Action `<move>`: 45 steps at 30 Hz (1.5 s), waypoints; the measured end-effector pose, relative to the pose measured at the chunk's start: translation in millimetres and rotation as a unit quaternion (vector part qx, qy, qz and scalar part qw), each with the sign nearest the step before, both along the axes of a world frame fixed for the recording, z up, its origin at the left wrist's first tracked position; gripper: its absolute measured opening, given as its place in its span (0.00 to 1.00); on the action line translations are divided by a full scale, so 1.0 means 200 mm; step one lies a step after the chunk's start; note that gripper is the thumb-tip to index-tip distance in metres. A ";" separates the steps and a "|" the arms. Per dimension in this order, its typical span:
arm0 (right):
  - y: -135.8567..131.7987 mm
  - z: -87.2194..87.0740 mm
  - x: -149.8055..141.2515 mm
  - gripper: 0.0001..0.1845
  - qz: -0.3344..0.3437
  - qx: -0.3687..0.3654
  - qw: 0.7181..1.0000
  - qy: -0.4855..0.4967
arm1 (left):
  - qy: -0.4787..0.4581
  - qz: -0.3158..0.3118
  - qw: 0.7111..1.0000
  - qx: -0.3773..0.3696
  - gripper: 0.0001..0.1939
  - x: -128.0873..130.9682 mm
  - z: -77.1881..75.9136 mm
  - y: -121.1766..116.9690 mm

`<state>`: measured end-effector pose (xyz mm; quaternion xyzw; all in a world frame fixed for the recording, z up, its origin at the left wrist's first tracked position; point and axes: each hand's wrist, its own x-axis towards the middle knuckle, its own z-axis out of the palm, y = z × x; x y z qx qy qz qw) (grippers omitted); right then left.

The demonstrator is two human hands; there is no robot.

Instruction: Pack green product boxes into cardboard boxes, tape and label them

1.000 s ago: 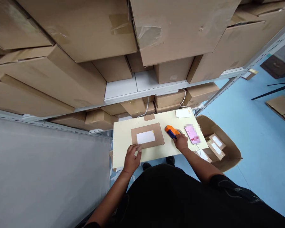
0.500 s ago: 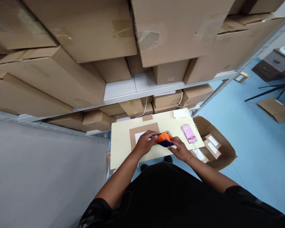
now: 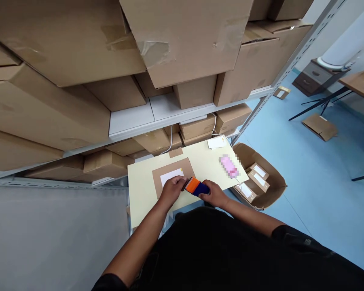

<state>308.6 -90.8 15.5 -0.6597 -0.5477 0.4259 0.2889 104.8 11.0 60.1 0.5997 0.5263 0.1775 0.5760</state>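
Observation:
An orange and dark blue tape dispenser [image 3: 197, 186] is held above the front part of the table. My right hand [image 3: 214, 194] grips its blue end. At the orange end, the fingers of my left hand [image 3: 172, 190] are pinched against its front edge; whether they have a tape end between them is too small to tell. Below and beyond my left hand lies a flat brown cardboard parcel [image 3: 159, 174] with a white label [image 3: 171, 175] on it, partly covered by the hand.
The pale yellow table [image 3: 142, 202] also carries a blurred pink item [image 3: 229, 165], white papers [image 3: 216, 142] and a cardboard piece [image 3: 176, 152]. A large open carton [image 3: 274, 184] with labelled parcels stands at the right. Shelves [image 3: 164, 119] loaded with cardboard boxes [image 3: 197, 40] rise behind.
The tape dispenser has been turned, so its orange end points at my left hand and its blue end sits in my right. My view has shifted to the right.

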 end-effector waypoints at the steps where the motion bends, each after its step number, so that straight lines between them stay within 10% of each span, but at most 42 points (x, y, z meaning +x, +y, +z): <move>1: 0.00 0.00 0.00 0.12 -0.005 -0.015 1.000 0.027 | -0.003 0.007 1.000 -0.007 0.26 0.00 0.01 0.00; 10: -0.05 -0.07 0.02 0.13 0.009 -0.053 0.985 0.162 | -0.054 -0.011 0.993 -0.101 0.22 -0.03 0.04 -0.01; 21: 0.01 -0.09 0.02 0.27 -0.057 -0.066 0.995 0.050 | 0.168 -0.080 0.975 0.120 0.14 0.07 0.03 0.04; 27: -0.08 -0.14 0.18 0.26 -0.057 -0.095 0.994 0.003 | 0.189 -0.009 0.971 0.148 0.14 0.01 0.02 0.20; 32: -0.17 -0.20 0.28 0.27 -0.064 -0.114 0.991 0.020 | 0.205 -0.077 0.959 0.182 0.16 -0.05 0.03 0.29; 45: -0.06 -0.20 0.26 0.28 -0.048 -0.112 0.993 -0.006 | 0.222 -0.021 0.962 0.155 0.14 -0.10 -0.03 0.30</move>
